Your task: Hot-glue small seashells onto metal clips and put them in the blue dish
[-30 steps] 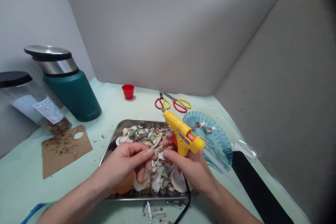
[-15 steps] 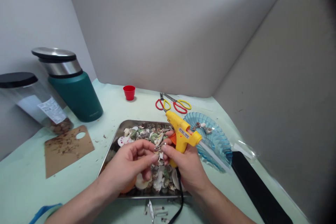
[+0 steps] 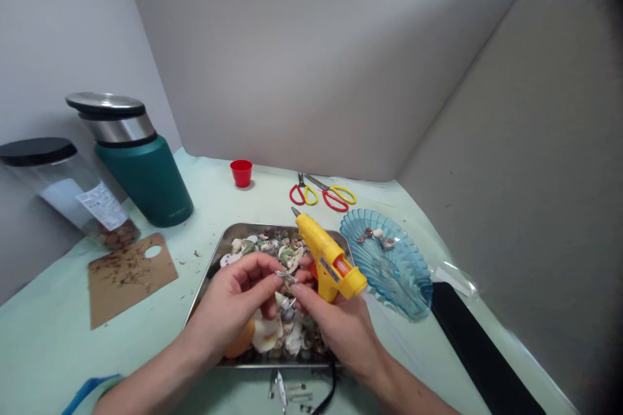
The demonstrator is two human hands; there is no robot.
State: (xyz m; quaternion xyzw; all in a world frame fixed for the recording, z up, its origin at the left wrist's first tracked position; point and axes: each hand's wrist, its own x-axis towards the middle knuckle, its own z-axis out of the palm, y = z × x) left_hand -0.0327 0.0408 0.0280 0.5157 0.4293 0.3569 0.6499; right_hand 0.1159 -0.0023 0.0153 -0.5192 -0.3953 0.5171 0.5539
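Observation:
My right hand (image 3: 341,331) is wrapped round a yellow hot glue gun (image 3: 322,243), its nozzle pointing up and to the left. Between the fingertips of my left hand (image 3: 248,292) and my right thumb is a small shell piece (image 3: 286,280), greyish and partly hidden by the fingers. My left hand pinches it from the left. Both hands are over a metal tray (image 3: 195,311) full of mixed seashells (image 3: 293,337). Several metal brooch pins (image 3: 298,395) lie on the table just in front of the tray, near the gun's black cord (image 3: 331,389).
A blue shell-shaped dish (image 3: 403,272) with a few shells stands right of the tray. Behind are scissors (image 3: 335,198) and a red cup (image 3: 241,174). At left are a green flask (image 3: 146,175), a clear jar (image 3: 92,201) and a brown board (image 3: 131,285). A black strip (image 3: 477,343) lies at right.
The glue gun has tilted and shifted slightly left and down with my right hand. My fingertips have turned the small piece, and the view has shifted slightly.

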